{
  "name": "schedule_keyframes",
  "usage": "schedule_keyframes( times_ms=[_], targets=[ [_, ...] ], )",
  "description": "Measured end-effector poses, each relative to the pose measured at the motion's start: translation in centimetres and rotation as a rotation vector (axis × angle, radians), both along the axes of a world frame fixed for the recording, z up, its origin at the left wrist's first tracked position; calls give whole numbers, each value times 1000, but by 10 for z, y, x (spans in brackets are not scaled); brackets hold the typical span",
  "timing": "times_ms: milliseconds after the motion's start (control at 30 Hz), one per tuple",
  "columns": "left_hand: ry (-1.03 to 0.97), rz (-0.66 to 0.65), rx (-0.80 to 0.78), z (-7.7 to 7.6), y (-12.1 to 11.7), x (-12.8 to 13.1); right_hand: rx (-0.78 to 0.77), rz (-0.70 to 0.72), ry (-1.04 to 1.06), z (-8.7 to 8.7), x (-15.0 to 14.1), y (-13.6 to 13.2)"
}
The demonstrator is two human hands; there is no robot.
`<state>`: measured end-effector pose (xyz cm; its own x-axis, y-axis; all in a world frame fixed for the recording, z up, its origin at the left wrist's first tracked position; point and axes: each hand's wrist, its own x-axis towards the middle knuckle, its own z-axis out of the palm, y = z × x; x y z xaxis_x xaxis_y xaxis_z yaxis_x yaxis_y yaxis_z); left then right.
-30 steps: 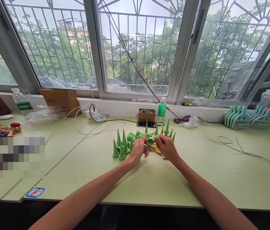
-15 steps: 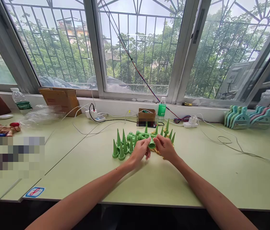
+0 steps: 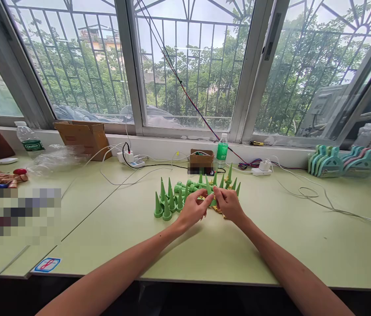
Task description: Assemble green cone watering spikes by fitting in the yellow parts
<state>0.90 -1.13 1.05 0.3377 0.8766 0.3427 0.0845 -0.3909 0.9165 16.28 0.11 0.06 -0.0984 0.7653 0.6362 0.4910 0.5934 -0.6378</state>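
Left hand (image 3: 194,209) around green cone (image 3: 208,188)

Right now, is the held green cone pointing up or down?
Up: the green cone narrows upward, its tip above the left hand.

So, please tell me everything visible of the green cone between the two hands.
The green cone looks like plastic, tapering to a narrow tip. It points upward, leaning slightly to the picture's left, with other green cones behind. The left hand grips its lower part, hiding much of the base. The right hand is close beside it; I cannot tell whether it touches.
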Motion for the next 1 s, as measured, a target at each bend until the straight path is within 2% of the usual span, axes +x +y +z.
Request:
schedule_keyframes(
  times_ms=[167,367,633,800,1000],
  targets=[
    [-1,37,31,-5,5,0,1,-29,1,-1,-1,1],
    [-3,84,143,-15,12,2,35,-52,-24,-2,0,3],
    [64,158,265,-15,13,1,61,-73,-28,-3,0,5],
    [74,164,264,-14,12,1,28,-64,4,-3,-1,3],
    [18,169,175,-12,8,4,2,-75,66,-2,-2,1]
  ],
)
